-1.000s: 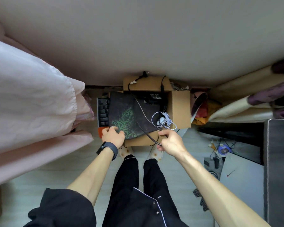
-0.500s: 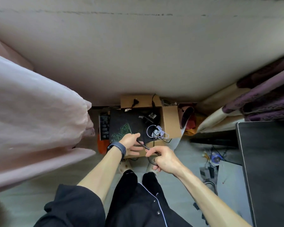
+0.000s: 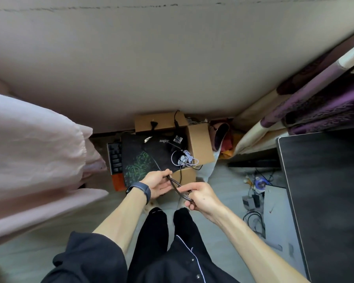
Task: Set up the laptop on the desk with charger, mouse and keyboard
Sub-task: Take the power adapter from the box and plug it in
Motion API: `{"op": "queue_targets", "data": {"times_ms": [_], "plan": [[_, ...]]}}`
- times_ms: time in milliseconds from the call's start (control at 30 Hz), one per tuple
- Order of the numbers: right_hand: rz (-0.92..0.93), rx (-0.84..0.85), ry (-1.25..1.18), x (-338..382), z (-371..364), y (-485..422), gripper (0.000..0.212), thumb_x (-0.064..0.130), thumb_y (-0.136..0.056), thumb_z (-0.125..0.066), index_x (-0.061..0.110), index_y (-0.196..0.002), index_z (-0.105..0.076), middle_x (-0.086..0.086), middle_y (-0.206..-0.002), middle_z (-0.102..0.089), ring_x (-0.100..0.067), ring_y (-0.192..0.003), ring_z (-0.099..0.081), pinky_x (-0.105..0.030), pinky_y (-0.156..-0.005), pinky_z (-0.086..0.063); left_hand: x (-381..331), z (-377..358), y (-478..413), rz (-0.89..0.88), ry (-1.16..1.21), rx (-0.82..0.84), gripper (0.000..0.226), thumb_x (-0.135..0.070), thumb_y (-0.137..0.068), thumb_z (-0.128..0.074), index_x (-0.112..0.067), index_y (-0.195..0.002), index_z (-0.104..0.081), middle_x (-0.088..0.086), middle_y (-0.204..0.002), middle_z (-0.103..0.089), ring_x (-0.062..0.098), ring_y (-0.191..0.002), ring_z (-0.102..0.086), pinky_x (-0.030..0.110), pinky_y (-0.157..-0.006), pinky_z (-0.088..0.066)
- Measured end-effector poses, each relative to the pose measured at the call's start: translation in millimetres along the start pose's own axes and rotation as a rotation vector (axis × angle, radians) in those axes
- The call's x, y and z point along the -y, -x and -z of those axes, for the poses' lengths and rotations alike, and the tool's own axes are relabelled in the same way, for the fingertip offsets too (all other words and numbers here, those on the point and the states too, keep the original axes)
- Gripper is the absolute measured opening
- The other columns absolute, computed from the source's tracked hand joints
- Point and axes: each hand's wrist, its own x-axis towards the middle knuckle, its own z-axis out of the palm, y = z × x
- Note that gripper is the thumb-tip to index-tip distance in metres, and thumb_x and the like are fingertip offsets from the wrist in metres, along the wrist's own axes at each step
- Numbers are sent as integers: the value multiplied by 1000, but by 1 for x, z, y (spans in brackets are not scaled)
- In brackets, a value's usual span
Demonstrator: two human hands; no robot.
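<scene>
Both hands are on the black cable: the left hand pinches it between thumb and fingertips, and the right hand curls round a loop of it, just in front of the open cardboard box on the floor. The keyboard lies at the box's left side, right beside a green-patterned mouse pad. The dark bench sits well off to the right.

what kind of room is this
Probably a small bedroom or dorm room: pink bedding on one side, a dark desk on the other, and a cardboard box of cables on the floor.
</scene>
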Motion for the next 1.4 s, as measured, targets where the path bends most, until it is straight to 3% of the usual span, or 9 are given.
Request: {"op": "queue_targets", "data": {"times_ms": [200, 333, 600, 700, 800, 967, 1067, 1200, 1400], "plan": [[-156, -52, -165, -22, 7, -8, 25, 1, -94, -50, -4, -99, -74, -13, -83, -72, -13, -63, -67, -24, -61, -56, -14, -20, 2, -176, -183, -103, 21, -16, -102, -44, -14, -84, -55, -2, -72, -64, 13, -68, -62, 31, -67, -54], [-178, -50, -231, -21, 19, -22, 22, 16, -96, -60, 2, -103, -75, -10, -108, -75, -19, -97, -72, -31, -85, -59, -32, -16, 24, -349, -429, -127, 25, -12, -103, -39, -9, -81, -51, 3, -58, -54, 15, -44, -55, 28, -57, -50], [-159, 363, -751, 89, -10, -60, 84, 52, -97, -56, -4, -152, -28, -23, -134, -55, -30, -130, -52, -40, -114, -39, -61, -4, 119, -629, -1201, -140, 30, -32, -100, -45, -16, -83, -63, -6, -65, -58, 11, -56, -56, 30, -66, -47], [-143, 239, -916, 139, -33, -67, 60, 32, -100, -60, 4, -148, -38, -18, -126, -56, -22, -99, -67, -30, -78, -57, -60, -1, 154, -701, -1307, -211, 33, -40, -99, -48, -25, -71, -57, -10, -59, -57, 1, -49, -50, 22, -57, -39], [-101, 114, -751, 160, -48, -60, 25, 19, -107, -40, -1, -102, -55, -2, -57, -50, -7, -33, -37, -18, -33, -28, -58, 15, 172, -735, -1234, -257, 23, -44, -94, -56, -26, -92, -71, -11, -59, -58, -1, -49, -48, 19, -55, -38], [74, 86, -309, 161, -42, -13, 35, 19, -106, -34, 11, -77, -51, 9, -40, -27, -5, -30, -15, -18, -31, -9, -44, 30, 176, -523, -877, 15, 19, -26, -89, -69, -21, -107, -70, -7, -87, -72, -3, -71, -63, 13, -64, -44], [219, 91, 2, 154, -19, 17, 29, 29, -105, -43, 16, -81, -53, 11, -48, -26, -5, -37, -16, -18, -31, -12, -41, 43, 155, -605, -705, -174, 30, -22, -85, -69, -26, -114, -65, -2, -103, -69, 14, -92, -65, 29, -80, -49], [393, 59, 207, 155, 12, 65, 30, 36, -103, -48, 18, -80, -55, 8, -55, -27, -6, -41, -18, -18, -36, -14, -45, 46, 137, -763, -645, -433, 79, -29, -77, -80, -21, -143, -37, 8, -130, -49, 21, -109, -55, 34, -97, -45], [506, 62, 140, 151, 41, 133, 33, 33, -104, -50, 17, -75, -56, 6, -56, -23, -9, -45, -14, -18, -40, -10, -58, 3, 120, -899, -758, -308, 128, -34, -57, -93, -24, -154, -10, 14, -153, -26, 27, -142, -27, 44, -114, -30]]}}
